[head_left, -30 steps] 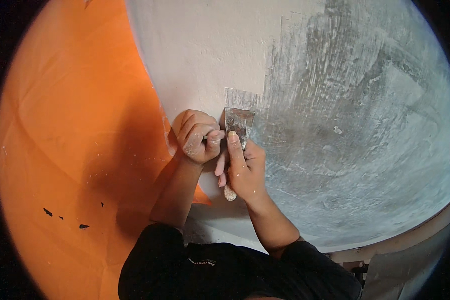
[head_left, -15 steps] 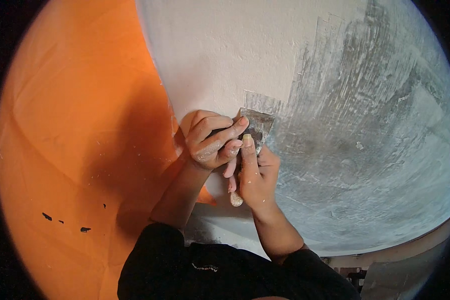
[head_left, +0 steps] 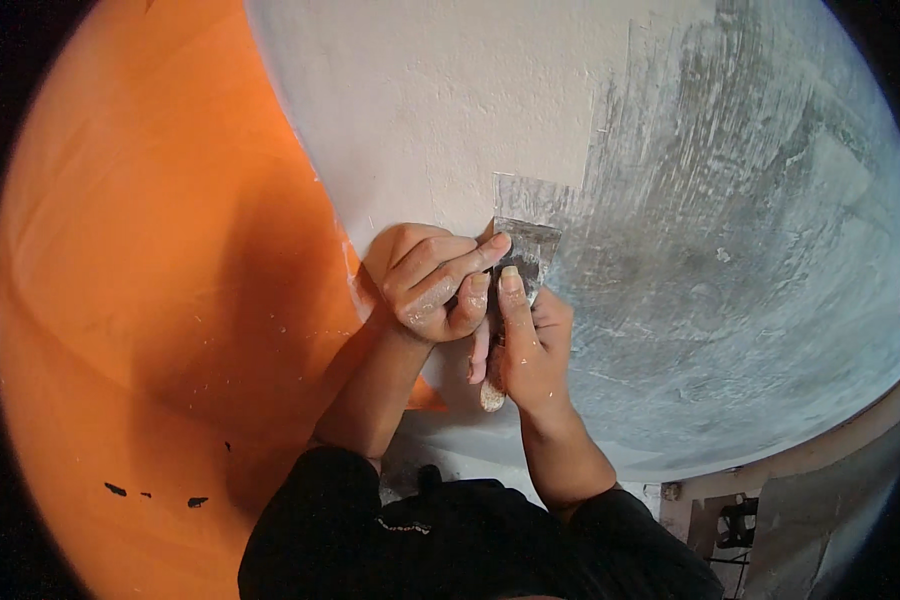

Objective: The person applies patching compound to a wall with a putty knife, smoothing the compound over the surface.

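Note:
My right hand (head_left: 542, 355) wraps round a putty knife (head_left: 530, 240), its thumb lying along the front near the blade. The knife has a flat, smeared metal blade and a pale, speckled handle end sticking out below the fingers. Beside it, my left hand (head_left: 432, 285) is curled, with its index finger pressed against the blade's left side and its thumb close to the handle. White dust coats several fingers. The blade's upper edge rests against the pale wall (head_left: 420, 100), just under a small scraped grey strip (head_left: 535, 192).
Left of the pale wall is an orange surface (head_left: 120, 250) with several small dark marks. To the right spreads a rough grey scraped area (head_left: 710, 210) with streaks of white. A dark stool-like object (head_left: 738, 522) and a grey sheet (head_left: 805, 530) stand at the lower right.
The blade has slid slightly down from the scraped strip's top, both hands moving with it. My view has shifted a little, showing more of the dark object at the lower right.

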